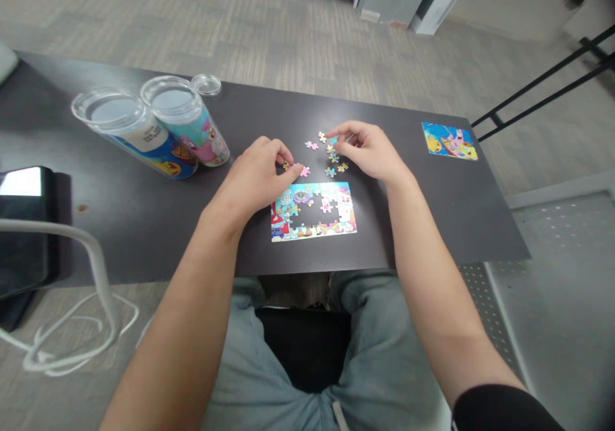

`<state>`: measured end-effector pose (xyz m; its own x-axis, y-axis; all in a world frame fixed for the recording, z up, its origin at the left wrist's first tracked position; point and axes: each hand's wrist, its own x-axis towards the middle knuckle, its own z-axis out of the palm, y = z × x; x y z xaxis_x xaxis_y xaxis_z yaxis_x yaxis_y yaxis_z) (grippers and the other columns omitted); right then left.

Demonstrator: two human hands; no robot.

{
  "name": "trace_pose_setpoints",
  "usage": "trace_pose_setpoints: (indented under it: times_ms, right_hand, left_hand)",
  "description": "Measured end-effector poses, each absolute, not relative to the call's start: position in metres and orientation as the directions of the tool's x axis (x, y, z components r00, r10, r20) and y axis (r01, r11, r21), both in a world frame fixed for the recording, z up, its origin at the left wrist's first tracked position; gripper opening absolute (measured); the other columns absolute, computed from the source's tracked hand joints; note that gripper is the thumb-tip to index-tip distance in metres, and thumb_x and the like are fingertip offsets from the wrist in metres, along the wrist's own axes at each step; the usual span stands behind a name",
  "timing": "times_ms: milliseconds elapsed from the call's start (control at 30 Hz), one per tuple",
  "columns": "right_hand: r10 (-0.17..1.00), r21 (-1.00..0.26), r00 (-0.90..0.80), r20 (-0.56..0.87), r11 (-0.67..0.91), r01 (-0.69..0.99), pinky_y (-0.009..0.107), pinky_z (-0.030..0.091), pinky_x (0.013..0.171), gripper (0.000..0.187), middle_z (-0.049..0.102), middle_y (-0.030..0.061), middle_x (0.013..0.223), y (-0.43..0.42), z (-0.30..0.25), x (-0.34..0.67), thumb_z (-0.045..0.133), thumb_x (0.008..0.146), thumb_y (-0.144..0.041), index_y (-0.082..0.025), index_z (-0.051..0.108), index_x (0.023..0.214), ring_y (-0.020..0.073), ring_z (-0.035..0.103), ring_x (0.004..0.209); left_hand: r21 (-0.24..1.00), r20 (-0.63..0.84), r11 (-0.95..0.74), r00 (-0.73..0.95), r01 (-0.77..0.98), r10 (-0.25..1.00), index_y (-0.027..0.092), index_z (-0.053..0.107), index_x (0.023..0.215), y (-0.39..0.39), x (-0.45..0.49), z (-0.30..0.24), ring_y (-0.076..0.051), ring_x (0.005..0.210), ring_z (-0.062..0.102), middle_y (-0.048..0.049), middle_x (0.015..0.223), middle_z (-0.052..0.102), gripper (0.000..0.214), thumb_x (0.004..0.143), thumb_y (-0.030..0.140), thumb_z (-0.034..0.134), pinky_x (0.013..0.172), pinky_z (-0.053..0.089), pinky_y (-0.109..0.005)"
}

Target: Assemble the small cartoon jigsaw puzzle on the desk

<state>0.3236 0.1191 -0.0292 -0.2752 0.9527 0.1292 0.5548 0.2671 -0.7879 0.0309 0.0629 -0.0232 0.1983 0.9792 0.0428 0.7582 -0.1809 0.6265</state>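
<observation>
A partly assembled jigsaw puzzle (348,208) lies near the front edge of the dark table, its border joined around a gap in the middle. My left hand (257,171) rests just above its upper left corner, fingers bent and slightly apart. By its thumb tip lies a pink puzzle piece (304,171); another piece is partly hidden under the fingers. Above and right of the puzzle, my right hand (365,148) pinches a small bluish puzzle piece (332,140) between thumb and index finger. Several loose pieces (331,171) lie below and beside these fingers.
Two clear-topped cartoon canisters (206,139) (144,133) stand at the left, with a clear round lid (206,84) behind. A cartoon picture card (449,141) lies at the right end. A black device (24,239) and white cable (96,271) are at far left.
</observation>
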Motion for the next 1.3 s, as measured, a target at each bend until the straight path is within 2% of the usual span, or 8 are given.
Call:
trace_pose_setpoints:
  times_ms: [100,267,433,600,733,967,1133,1300]
  right_hand:
    - [0.95,-0.846,-0.302,0.08,0.225,0.484,0.042,0.061,0.089,0.017,0.081,0.0013,0.096,0.105,-0.023,0.32,0.092,0.1,-0.033,-0.027,0.088,0.116,0.0234,0.07,0.088]
    - [0.855,-0.91,-0.518,-0.029,0.192,0.369,0.04,0.061,0.084,0.037,0.085,0.0015,0.089,0.064,-0.003,0.301,0.108,0.097,-0.054,-0.027,0.088,0.112,0.0242,0.075,0.087]
    - [0.708,-0.924,-0.697,-0.115,0.181,0.336,0.038,0.061,0.084,0.034,0.092,0.0036,0.095,0.037,0.006,0.281,0.113,0.096,-0.049,-0.028,0.088,0.104,0.0254,0.081,0.088]
    - [0.704,-0.908,-0.698,-0.131,0.196,0.369,0.036,0.054,0.075,0.025,0.088,0.001,0.088,0.035,0.0,0.274,0.11,0.098,-0.043,-0.028,0.089,0.103,0.0237,0.076,0.081]
    - [0.699,-0.891,-0.693,-0.175,0.188,0.414,0.037,0.051,0.072,0.024,0.09,0.0011,0.091,0.035,-0.001,0.27,0.108,0.097,-0.043,-0.029,0.09,0.101,0.0228,0.074,0.079]
    - [0.721,-0.868,-0.666,-0.19,0.194,0.457,0.038,0.047,0.07,0.026,0.088,0.0014,0.091,0.036,0.001,0.268,0.111,0.096,-0.046,-0.029,0.091,0.099,0.0207,0.068,0.076]
    - [0.719,-0.849,-0.675,-0.165,0.246,0.468,0.04,0.046,0.071,0.02,0.088,0.002,0.095,0.036,0.0,0.27,0.107,0.098,-0.041,-0.029,0.091,0.101,0.0204,0.064,0.076]
    - [0.736,-0.815,-0.667,-0.115,0.315,0.487,0.041,0.048,0.074,0.02,0.08,0.0006,0.091,0.039,-0.001,0.269,0.105,0.094,-0.039,-0.03,0.089,0.103,0.0232,0.065,0.082]
  left_hand:
    - [0.641,0.024,-0.2,0.241,0.741,0.97,0.027,0.082,0.112,0.063,0.026,-0.02,-0.028,0.099,0.073,-0.0088,0.121,0.081,0.016,0.11,0.037,0.094,0.1,0.065,-0.045]
    - [0.645,0.006,-0.229,0.294,0.729,0.956,0.025,0.083,0.12,0.06,0.021,-0.013,-0.027,0.105,0.073,-0.0103,0.13,0.079,0.014,0.108,0.025,0.092,0.105,0.064,-0.042]
    - [0.664,-0.093,-0.212,0.36,0.717,0.928,0.022,0.085,0.134,0.055,0.018,-0.002,-0.024,0.1,0.075,-0.0116,0.143,0.075,0.04,0.096,0.016,0.096,0.106,0.065,-0.042]
    - [0.678,-0.118,-0.198,0.37,0.708,0.922,0.023,0.084,0.141,0.052,0.015,0.001,-0.026,0.106,0.079,-0.0109,0.146,0.073,0.057,0.087,0.015,0.098,0.107,0.065,-0.043]
    - [0.688,-0.142,-0.182,0.377,0.702,0.915,0.025,0.084,0.144,0.054,0.013,-0.003,-0.03,0.112,0.081,-0.0104,0.146,0.073,0.066,0.082,0.015,0.102,0.105,0.065,-0.044]
    - [0.717,-0.158,-0.136,0.35,0.684,0.924,0.028,0.086,0.144,0.057,0.012,-0.012,-0.038,0.125,0.081,-0.0085,0.137,0.073,0.068,0.08,0.021,0.107,0.11,0.065,-0.049]
    - [0.709,-0.151,-0.149,0.355,0.689,0.923,0.028,0.086,0.146,0.058,0.011,-0.013,-0.038,0.123,0.081,-0.0082,0.136,0.071,0.071,0.079,0.023,0.109,0.111,0.063,-0.049]
    - [0.702,-0.149,-0.159,0.361,0.694,0.921,0.027,0.085,0.146,0.057,0.012,-0.01,-0.037,0.123,0.08,-0.0093,0.139,0.072,0.071,0.08,0.025,0.11,0.111,0.063,-0.047]
